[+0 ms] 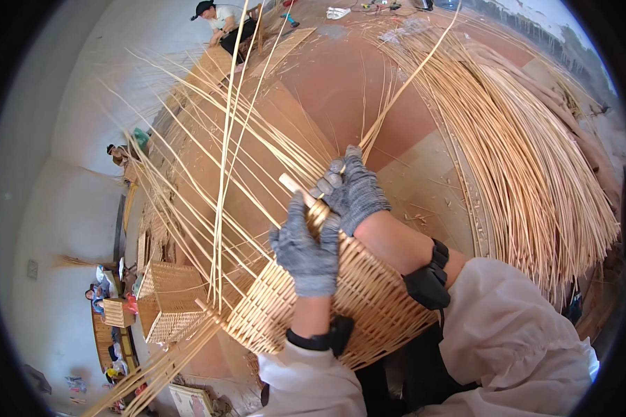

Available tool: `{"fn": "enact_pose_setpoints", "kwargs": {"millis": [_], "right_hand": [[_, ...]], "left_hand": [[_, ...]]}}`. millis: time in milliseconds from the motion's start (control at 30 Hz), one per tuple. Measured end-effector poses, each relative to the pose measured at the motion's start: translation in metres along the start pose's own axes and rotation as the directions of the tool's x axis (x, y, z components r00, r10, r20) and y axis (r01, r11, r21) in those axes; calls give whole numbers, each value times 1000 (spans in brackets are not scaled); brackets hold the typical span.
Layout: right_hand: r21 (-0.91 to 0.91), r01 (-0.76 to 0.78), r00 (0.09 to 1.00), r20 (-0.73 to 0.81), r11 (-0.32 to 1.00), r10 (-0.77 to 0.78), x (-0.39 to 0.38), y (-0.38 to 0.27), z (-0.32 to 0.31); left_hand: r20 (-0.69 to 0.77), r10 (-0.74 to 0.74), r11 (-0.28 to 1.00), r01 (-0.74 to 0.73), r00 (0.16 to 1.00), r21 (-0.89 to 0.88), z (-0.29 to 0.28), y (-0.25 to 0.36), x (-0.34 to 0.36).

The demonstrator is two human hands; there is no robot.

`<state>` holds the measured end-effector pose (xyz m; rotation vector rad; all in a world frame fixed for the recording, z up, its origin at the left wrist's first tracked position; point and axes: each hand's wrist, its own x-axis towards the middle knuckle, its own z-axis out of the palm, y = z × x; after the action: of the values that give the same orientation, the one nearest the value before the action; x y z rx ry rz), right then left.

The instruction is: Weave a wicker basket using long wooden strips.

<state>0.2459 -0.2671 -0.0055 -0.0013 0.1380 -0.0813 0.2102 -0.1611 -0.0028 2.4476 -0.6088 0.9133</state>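
A half-woven wicker basket (386, 295) lies tilted across my lap, with long pale rods fanning out from its far edge. My left hand (306, 254), in a grey knit glove, is closed round the basket's corner beside a thick pale stick end (291, 183). Just beyond it, my right hand (355, 189), gloved alike, is closed on a few wicker rods (400, 92) that stretch away to the upper right. A wrapped coil of wicker (318, 217) shows between the two hands. My right fingertips are partly hidden behind the knuckles.
A large heap of loose wicker rods (508, 146) covers the floor on the right. At the left stands a finished-looking wicker basket (170, 295), with a smaller one (118, 313) behind it. A person (224, 28) sits working at the far wall. Long rods cross the space ahead of me.
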Motion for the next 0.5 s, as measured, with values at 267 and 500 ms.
{"fn": "enact_pose_setpoints", "kwargs": {"millis": [267, 500], "right_hand": [[-12, 158, 987, -9, 987, -158, -9, -2, 3], [-97, 86, 991, -98, 992, -95, 0, -4, 4]], "left_hand": [[-59, -27, 958, 9, 998, -287, 5, 5, -2], [-493, -486, 867, 327, 721, -376, -95, -42, -89]]}}
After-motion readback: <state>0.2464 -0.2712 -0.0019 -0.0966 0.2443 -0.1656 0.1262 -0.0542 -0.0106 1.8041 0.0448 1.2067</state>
